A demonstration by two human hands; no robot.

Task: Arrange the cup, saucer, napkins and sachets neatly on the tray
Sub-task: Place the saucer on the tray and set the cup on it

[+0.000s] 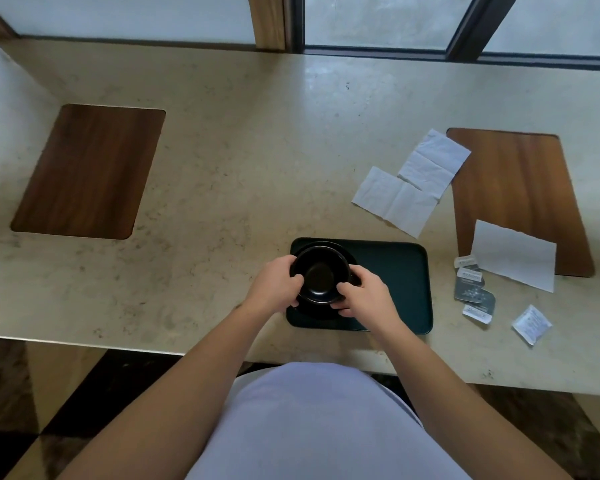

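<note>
A dark green tray (395,282) lies at the counter's front edge. On its left end a black saucer (329,247) carries a black cup (319,273), upright and empty. My left hand (274,284) grips the cup's left side and my right hand (364,294) holds its right side, by the handle. Two unfolded white napkins (400,199) (433,161) lie overlapping on the counter beyond the tray's right end. A third napkin (515,258) rests partly on a wooden inlay. Several sachets (473,289) lie right of the tray, one white sachet (531,323) farther right.
The beige stone counter (239,150) has two wooden inlays, one at left (87,171) and one at right (520,188). A window with dark frames (465,26) runs along the back. The counter's front edge is close to my body.
</note>
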